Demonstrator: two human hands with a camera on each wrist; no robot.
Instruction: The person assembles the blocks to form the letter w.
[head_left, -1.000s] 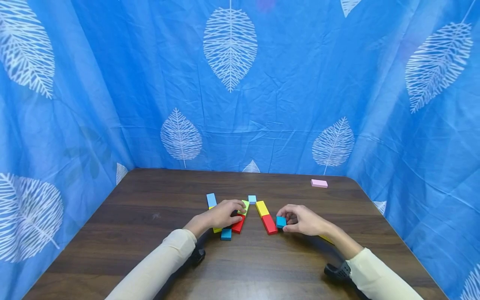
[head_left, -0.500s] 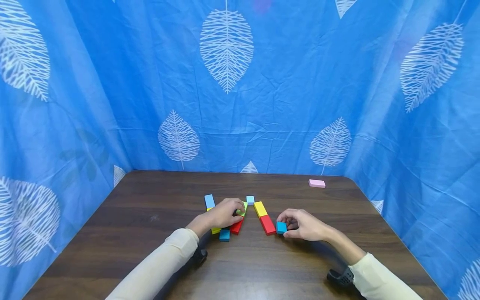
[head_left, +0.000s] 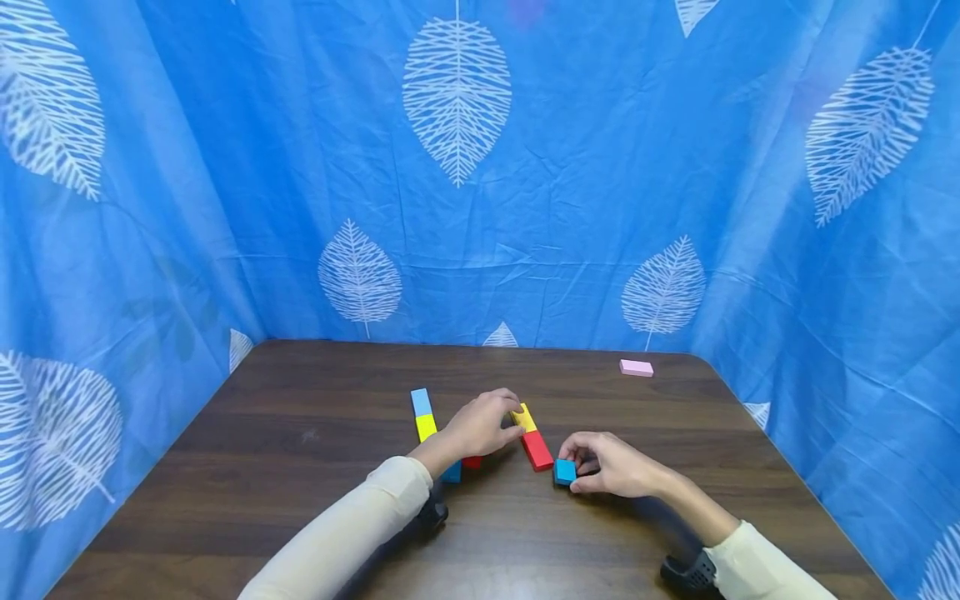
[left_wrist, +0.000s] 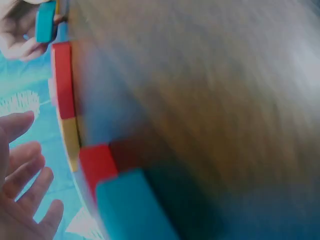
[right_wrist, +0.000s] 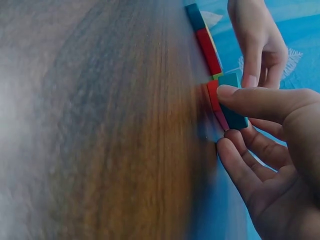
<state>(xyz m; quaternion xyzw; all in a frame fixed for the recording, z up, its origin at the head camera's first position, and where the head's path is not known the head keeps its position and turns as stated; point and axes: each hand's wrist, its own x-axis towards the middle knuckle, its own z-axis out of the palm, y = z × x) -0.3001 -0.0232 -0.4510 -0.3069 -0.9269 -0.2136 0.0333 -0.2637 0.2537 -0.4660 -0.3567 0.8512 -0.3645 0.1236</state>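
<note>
My left hand (head_left: 483,425) is over the blocks mid-table, fingers parted around nothing in the left wrist view. Its fingertips overlap a yellow block (head_left: 528,419) in the head view; whether they touch it, I cannot tell. A red block (head_left: 537,451) lies end to end with that yellow one, slanting towards me. Just right of the red block, my right hand (head_left: 618,468) pinches a teal block (head_left: 565,472) between thumb and fingers. Partly hidden by my left hand and wrist are another red block (head_left: 472,462) and a second teal block (head_left: 452,473).
A light blue block (head_left: 422,402) and a yellow block (head_left: 426,427) form a slanted row at left. Far right on the brown table (head_left: 315,500) lies a pink block (head_left: 636,367). A blue leaf-patterned curtain (head_left: 555,208) hangs around the table's back and sides.
My left hand has moved right, from the green and red blocks to the yellow one, now covering the small light blue block. My right hand has drawn the teal block slightly towards me.
</note>
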